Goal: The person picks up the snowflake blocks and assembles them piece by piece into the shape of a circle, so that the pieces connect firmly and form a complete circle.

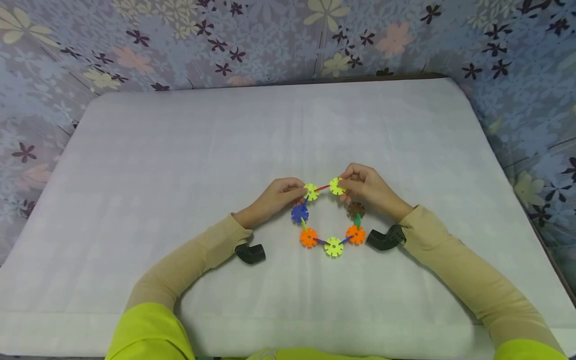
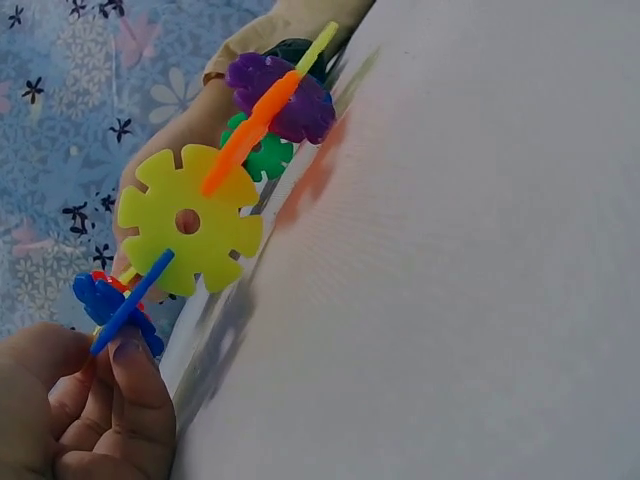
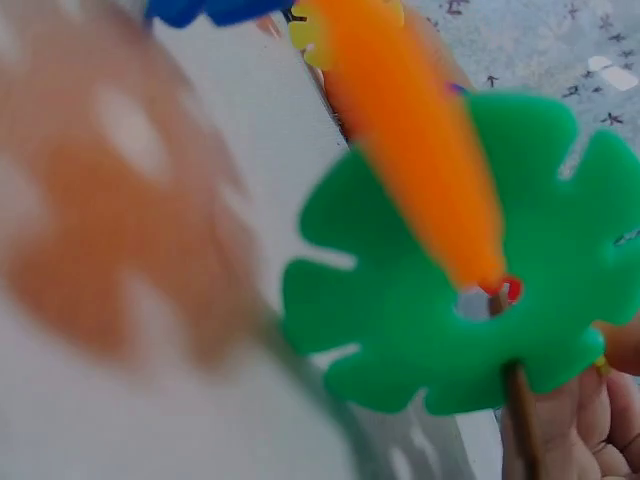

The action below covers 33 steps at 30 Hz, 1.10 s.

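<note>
A ring of notched plastic discs hangs between both hands in the head view. My left hand (image 1: pixel 281 196) pinches a yellow disc (image 1: pixel 310 192) at its upper left. With thumb and fingers, my right hand (image 1: pixel 366 187) holds another yellow disc (image 1: pixel 336 186). A red disc (image 1: pixel 322 188), seen edge-on, links these two. Down the left side come a blue disc (image 1: pixel 299 214) and an orange disc (image 1: pixel 309 237); a yellow disc (image 1: pixel 334 247) is lowest. On the right are an orange disc (image 1: pixel 356 235) and a brown disc (image 1: pixel 356 210). A green disc (image 3: pixel 440 260) fills the right wrist view.
A white cloth-covered table (image 1: pixel 189 145) lies under the hands. Black curved pieces sit at the left wrist (image 1: pixel 250 253) and the right wrist (image 1: pixel 386 237). Flower-patterned fabric (image 1: pixel 270 40) borders the table at the back and sides.
</note>
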Tool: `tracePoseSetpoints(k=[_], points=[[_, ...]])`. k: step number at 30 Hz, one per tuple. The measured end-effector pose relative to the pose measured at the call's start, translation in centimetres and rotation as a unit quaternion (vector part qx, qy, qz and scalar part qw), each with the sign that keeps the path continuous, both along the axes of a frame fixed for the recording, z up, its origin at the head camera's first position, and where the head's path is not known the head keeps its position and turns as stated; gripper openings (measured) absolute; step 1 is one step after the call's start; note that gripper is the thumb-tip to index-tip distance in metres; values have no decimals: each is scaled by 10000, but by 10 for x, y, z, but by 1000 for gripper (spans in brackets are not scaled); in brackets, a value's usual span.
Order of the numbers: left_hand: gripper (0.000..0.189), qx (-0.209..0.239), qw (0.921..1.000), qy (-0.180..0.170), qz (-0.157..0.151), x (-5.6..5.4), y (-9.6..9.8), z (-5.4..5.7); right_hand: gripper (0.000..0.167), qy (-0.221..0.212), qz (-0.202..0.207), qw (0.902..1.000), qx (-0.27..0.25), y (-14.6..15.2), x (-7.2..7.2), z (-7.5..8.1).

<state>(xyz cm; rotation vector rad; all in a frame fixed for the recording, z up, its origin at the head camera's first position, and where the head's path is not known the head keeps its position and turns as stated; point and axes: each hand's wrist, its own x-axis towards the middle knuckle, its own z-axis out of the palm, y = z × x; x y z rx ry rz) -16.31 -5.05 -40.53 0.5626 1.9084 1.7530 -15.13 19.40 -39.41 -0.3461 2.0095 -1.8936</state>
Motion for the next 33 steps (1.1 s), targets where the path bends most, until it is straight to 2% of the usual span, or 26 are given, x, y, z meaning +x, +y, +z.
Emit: tracePoseSetpoints(k=[7,13,23,29,33], points=[[15,-48,9999,21,-97,-2,0,0,10,52,-14,10000,-24,0,-1,-1],[15,-66,9999,18,-157,-1,-1,2,12,-86,159,9998,10,-3,0,-1],[15,-80,9996,96,-267,-1,-2,2,11,-59,264,9996,30,-6,3,-3],[14,-20,9995,31,-327,-1,-1,5,26,60,171,9997,145,-8,5,1],[21,-291,9985,-31,-472,0,0,8,42,75,325,9989,323,-10,6,5]])
